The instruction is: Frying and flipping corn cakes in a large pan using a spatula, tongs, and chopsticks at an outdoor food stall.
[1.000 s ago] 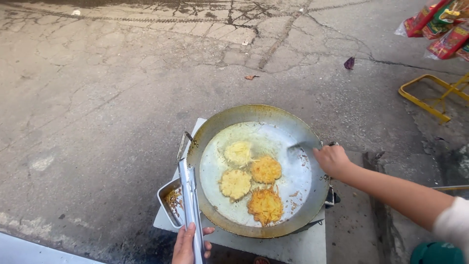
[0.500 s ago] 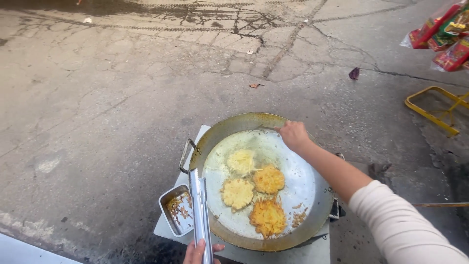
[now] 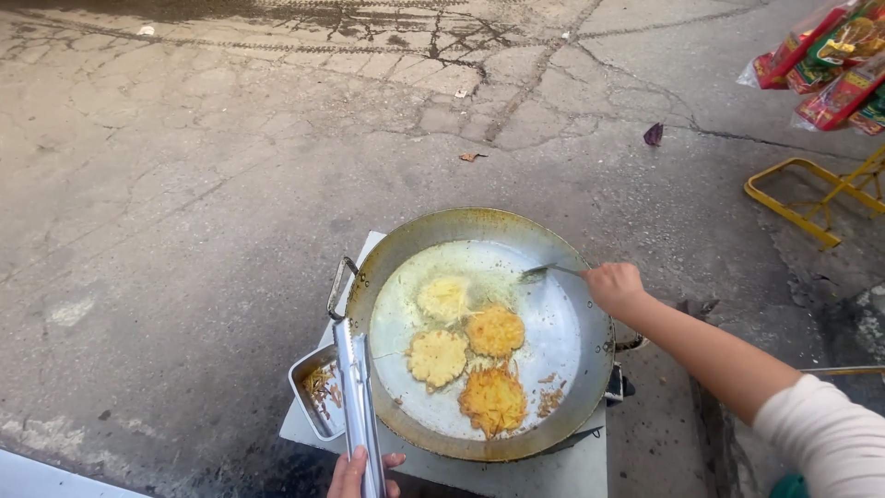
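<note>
Outdoor setting: cracked concrete ground (image 3: 184,184). A wide metal pan (image 3: 479,231) rests on a small grey stand (image 3: 553,475). Left hand (image 3: 355,475) grips closed tongs (image 3: 358,406) at the pan's near-left rim. Right hand (image 3: 613,288) grips a spoon (image 3: 548,271) over four fritters (image 3: 470,355).

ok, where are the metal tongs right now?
In the head view the metal tongs sit low and left of centre, held by the left hand, lying across the left rim of the frying pan beside the small metal tray.
</note>
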